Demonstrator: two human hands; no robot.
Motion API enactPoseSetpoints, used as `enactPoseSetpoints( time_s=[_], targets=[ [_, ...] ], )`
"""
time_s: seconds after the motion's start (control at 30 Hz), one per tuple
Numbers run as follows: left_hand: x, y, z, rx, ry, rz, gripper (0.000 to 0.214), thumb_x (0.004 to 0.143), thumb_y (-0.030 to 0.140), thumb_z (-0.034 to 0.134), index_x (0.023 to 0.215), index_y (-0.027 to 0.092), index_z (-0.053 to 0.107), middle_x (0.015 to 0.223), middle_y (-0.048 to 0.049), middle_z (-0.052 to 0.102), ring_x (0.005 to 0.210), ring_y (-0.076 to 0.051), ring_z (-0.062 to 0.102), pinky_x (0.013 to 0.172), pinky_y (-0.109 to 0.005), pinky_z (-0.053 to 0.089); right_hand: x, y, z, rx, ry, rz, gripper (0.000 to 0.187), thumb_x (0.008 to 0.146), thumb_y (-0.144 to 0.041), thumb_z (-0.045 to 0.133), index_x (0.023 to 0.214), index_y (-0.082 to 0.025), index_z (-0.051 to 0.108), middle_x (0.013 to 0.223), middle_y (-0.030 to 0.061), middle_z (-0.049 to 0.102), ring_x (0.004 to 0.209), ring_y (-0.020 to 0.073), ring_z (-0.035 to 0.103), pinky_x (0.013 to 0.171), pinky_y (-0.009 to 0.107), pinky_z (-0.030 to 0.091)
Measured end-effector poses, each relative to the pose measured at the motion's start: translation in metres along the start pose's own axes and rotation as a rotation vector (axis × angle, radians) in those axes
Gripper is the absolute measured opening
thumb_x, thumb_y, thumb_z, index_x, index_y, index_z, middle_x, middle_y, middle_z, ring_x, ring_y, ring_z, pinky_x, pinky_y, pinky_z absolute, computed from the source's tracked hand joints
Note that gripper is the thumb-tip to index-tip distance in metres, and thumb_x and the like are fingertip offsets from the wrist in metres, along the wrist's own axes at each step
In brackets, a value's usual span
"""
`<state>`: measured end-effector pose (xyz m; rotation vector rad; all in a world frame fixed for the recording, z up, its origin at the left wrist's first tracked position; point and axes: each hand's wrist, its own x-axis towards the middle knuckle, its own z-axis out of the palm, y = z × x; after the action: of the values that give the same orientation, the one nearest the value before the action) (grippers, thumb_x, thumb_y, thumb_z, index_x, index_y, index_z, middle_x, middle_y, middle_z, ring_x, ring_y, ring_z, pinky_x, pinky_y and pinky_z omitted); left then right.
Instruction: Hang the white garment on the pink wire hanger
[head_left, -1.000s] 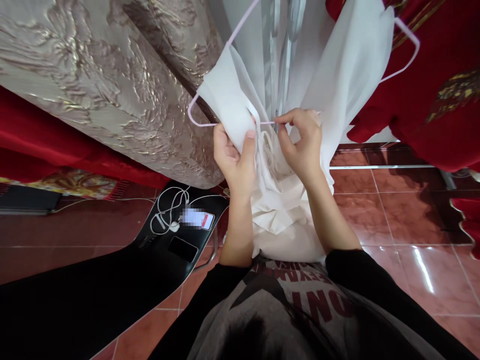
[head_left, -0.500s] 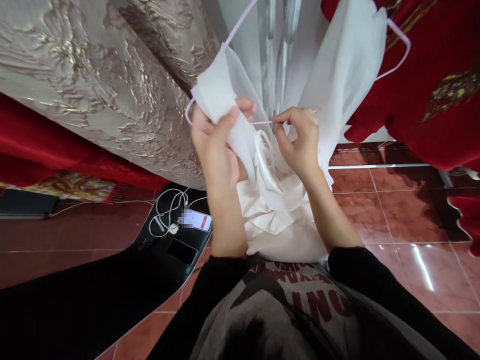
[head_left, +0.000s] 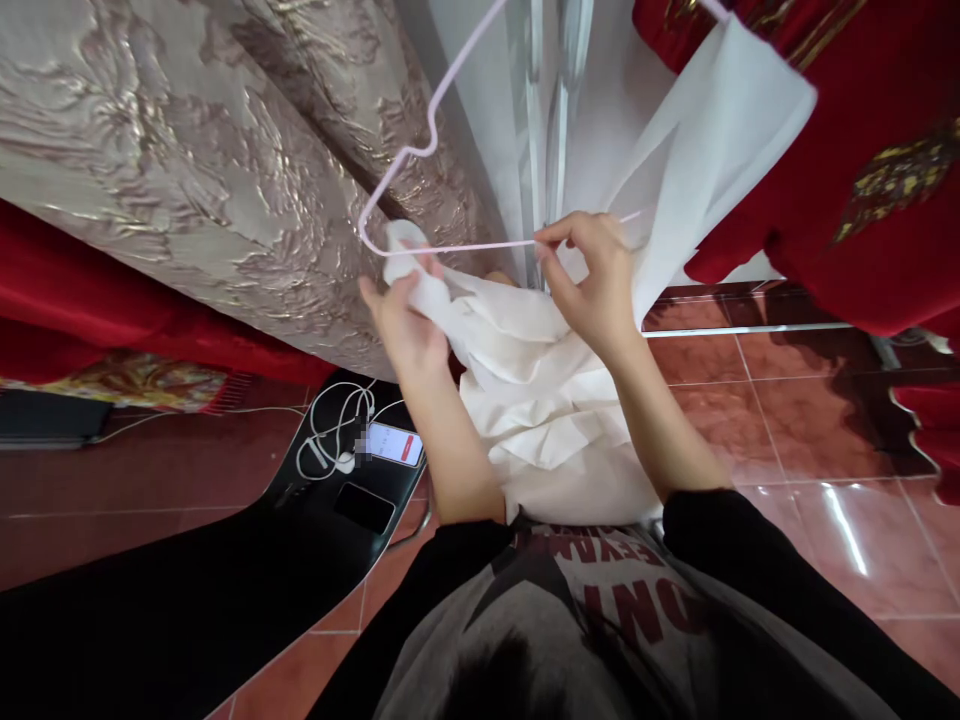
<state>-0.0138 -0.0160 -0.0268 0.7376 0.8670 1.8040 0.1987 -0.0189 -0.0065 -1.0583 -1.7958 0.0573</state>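
Observation:
A thin white garment (head_left: 547, 400) hangs partly on a pale pink wire hanger (head_left: 420, 170). Its left shoulder is off the hanger and bunched in my left hand (head_left: 401, 320), which is closed on the cloth just below the hanger's left corner. My right hand (head_left: 592, 275) pinches the hanger's bottom bar near its middle. The garment's right shoulder (head_left: 720, 130) still sits over the hanger's right end, up against red cloth. The rest of the white fabric falls in folds between my forearms onto my lap.
A beige embossed garment (head_left: 187, 170) hangs at the upper left; red embroidered garments (head_left: 862, 170) hang at the right. A shiny metal pole (head_left: 555, 110) stands behind the hanger. A black seat (head_left: 225, 560) at the lower left carries a phone (head_left: 394, 443) and white cable (head_left: 330, 430). The floor is red tile (head_left: 787, 420).
My left hand has pulled the garment's left shoulder down off the hanger's left end, leaving that end bare. My right hand has kept its pinch on the bar.

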Motion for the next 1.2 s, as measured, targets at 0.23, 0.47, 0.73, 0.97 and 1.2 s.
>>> enactPoseSetpoints(
  time_s=[0.23, 0.47, 0.73, 0.97, 1.2],
  targets=[
    [-0.038, -0.009, 0.071, -0.09, -0.197, 0.103, 0.011, 0.102, 0.018, 0.051, 0.109, 0.021, 0.059, 0.098, -0.0052, 0.066, 0.103, -0.02, 0.066, 0.088, -0.034, 0.054, -0.002, -0.024, -0.004, 0.108, -0.058, 0.037, 0.019, 0.098, -0.033, 0.047, 0.11, -0.03, 0.062, 0.112, -0.0019, 0.066, 0.108, 0.0146, 0.059, 0.105, 0.04, 0.047],
    [-0.033, -0.009, 0.073, -0.076, -0.154, 0.228, 0.017, 0.106, 0.013, 0.043, 0.104, 0.021, 0.058, 0.082, -0.003, 0.052, 0.09, -0.017, 0.064, 0.061, -0.023, 0.045, -0.021, -0.001, -0.038, 0.176, 0.592, 0.168, 0.045, 0.093, -0.052, 0.055, 0.13, -0.028, 0.049, 0.137, 0.0051, 0.048, 0.131, 0.0205, 0.051, 0.111, 0.045, 0.046],
    [-0.032, -0.008, 0.07, -0.163, -0.24, 0.249, 0.025, 0.105, 0.007, 0.041, 0.102, 0.019, 0.063, 0.078, -0.0021, 0.055, 0.085, -0.013, 0.065, 0.06, -0.021, 0.048, -0.032, 0.058, -0.045, 0.441, 0.351, 0.539, 0.09, 0.062, -0.064, 0.079, 0.131, -0.017, 0.044, 0.121, 0.0113, 0.058, 0.11, 0.02, 0.063, 0.105, 0.045, 0.052],
    [-0.027, -0.013, 0.064, -0.112, -0.243, 0.262, 0.013, 0.105, 0.018, 0.051, 0.111, 0.02, 0.062, 0.082, -0.0024, 0.056, 0.086, -0.015, 0.065, 0.059, -0.02, 0.048, -0.026, 0.032, -0.041, 0.245, 0.556, 0.566, 0.034, 0.089, -0.047, 0.061, 0.081, -0.013, 0.061, 0.082, 0.0024, 0.06, 0.085, 0.0127, 0.062, 0.088, 0.034, 0.056],
    [-0.029, -0.013, 0.067, -0.06, -0.195, 0.234, 0.009, 0.104, 0.023, 0.055, 0.109, 0.024, 0.061, 0.082, -0.0035, 0.054, 0.09, -0.016, 0.064, 0.058, -0.021, 0.048, 0.0, 0.021, -0.051, 0.302, 0.574, 0.448, 0.023, 0.087, -0.025, 0.056, 0.068, -0.013, 0.056, 0.066, 0.0008, 0.054, 0.065, 0.0072, 0.053, 0.068, 0.023, 0.049]
  ],
)
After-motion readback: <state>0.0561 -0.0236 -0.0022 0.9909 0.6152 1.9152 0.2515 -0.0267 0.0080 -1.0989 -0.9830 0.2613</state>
